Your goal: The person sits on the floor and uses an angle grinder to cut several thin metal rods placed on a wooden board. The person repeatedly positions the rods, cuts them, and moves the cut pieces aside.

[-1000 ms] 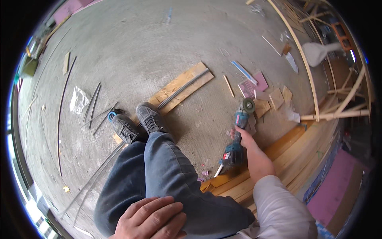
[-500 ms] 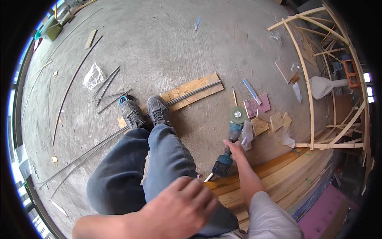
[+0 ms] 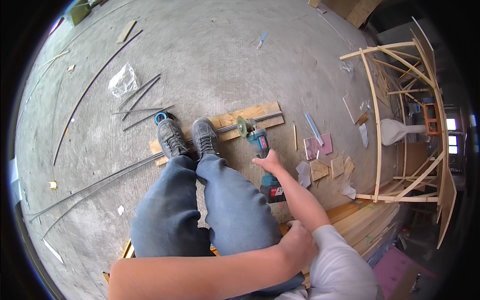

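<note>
My right hand (image 3: 270, 162) grips the slim body of a teal and black cordless angle grinder (image 3: 258, 142). Its green cutting disc (image 3: 243, 127) is over the thin metal rods (image 3: 271, 116), just right of my shoe; whether it touches them I cannot tell. The rods lie along a wooden board (image 3: 239, 114), with both my shoes (image 3: 205, 140) on them. Crossing in front of my body, my left arm ends at my right sleeve. My left hand (image 3: 298, 243) is closed there, its fingers curled and anything inside them hidden.
A blue tape roll (image 3: 160, 117) sits by my left shoe, near several short rods (image 3: 141, 97) and crumpled plastic (image 3: 123, 80). Wood offcuts (image 3: 320, 170) and a pink board piece (image 3: 326, 144) lie to the right. Beyond are stacked planks (image 3: 367, 225) and a wooden frame (image 3: 375, 125).
The grinder has moved left, from beside the offcuts to over the rods, and its disc has turned edge-on to them. My left hand has shifted right to my right sleeve.
</note>
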`<state>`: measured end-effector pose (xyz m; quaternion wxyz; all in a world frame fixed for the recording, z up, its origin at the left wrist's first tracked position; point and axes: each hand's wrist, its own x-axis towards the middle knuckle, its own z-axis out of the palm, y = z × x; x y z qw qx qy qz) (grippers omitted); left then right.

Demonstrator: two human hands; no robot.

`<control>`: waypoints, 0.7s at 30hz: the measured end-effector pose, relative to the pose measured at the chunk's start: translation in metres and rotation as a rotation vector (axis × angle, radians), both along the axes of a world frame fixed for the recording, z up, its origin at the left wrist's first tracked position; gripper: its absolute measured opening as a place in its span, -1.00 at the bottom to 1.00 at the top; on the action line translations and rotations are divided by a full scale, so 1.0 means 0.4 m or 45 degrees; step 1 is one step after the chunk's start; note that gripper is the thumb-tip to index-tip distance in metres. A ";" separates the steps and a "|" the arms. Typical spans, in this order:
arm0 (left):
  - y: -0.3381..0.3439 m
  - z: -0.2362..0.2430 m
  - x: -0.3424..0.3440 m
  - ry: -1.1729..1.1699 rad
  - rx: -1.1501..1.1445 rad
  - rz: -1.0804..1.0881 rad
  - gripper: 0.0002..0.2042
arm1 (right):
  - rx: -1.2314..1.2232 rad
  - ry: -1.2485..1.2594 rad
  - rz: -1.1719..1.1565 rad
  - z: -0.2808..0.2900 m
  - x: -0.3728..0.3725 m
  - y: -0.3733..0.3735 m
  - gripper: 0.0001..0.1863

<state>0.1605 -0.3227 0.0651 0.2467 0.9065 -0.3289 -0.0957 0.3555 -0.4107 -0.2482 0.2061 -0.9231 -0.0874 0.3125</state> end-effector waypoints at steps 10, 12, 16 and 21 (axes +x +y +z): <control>0.051 0.033 0.001 0.264 0.115 -0.088 -0.73 | -0.162 -0.105 0.169 -0.046 0.029 0.100 -0.39; 0.051 0.030 -0.003 0.235 0.097 -0.076 -0.73 | -0.152 -0.103 0.148 -0.047 0.034 0.103 -0.40; 0.047 0.022 -0.008 0.213 0.075 -0.064 -0.73 | -0.145 -0.090 0.143 -0.046 0.036 0.111 -0.40; 0.052 0.028 -0.010 0.213 0.096 -0.051 -0.74 | -0.111 -0.102 0.161 -0.049 0.038 0.125 -0.42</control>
